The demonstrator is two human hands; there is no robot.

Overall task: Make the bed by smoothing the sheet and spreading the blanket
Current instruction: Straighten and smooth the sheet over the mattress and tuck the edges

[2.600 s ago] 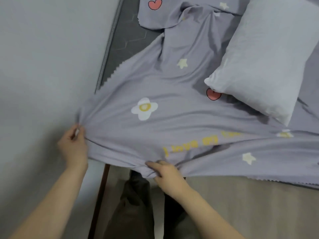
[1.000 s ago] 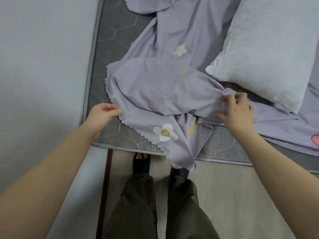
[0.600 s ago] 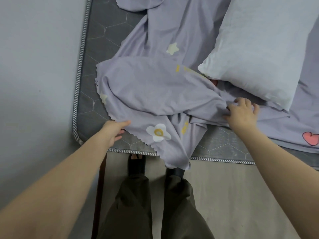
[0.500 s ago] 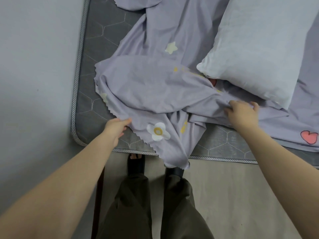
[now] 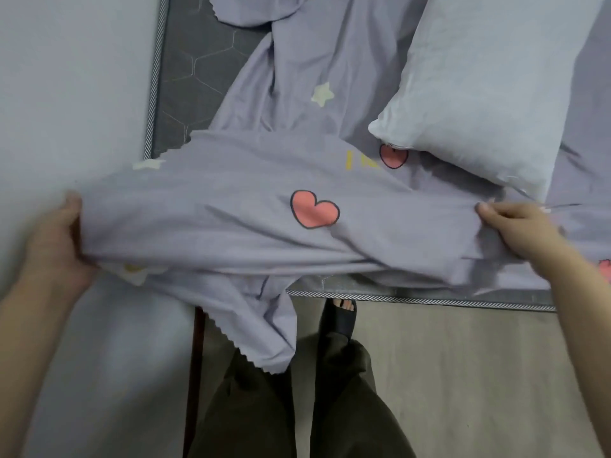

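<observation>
A lilac sheet (image 5: 231, 206) printed with hearts, stars and flowers lies bunched over the corner of a grey quilted mattress (image 5: 188, 77). My left hand (image 5: 56, 236) grips the sheet's left end, lifted beyond the mattress corner near the wall. My right hand (image 5: 519, 229) grips a fold of the same sheet at the mattress's front edge, just below the pillow. Between my hands the cloth is stretched into a raised band. A zigzag-edged corner hangs down over the bed's front edge. No blanket is clearly in view.
A pale blue-grey pillow (image 5: 489, 87) lies on the sheet at the upper right. A light wall (image 5: 66, 94) runs along the bed's left side. Below are a wooden floor (image 5: 463, 375), my dark trousers and a black slipper (image 5: 340, 319).
Both hands have taken hold of the sheet, lifted it and pulled it apart; my left hand moved out left past the mattress corner. A heart now faces up instead of the flower.
</observation>
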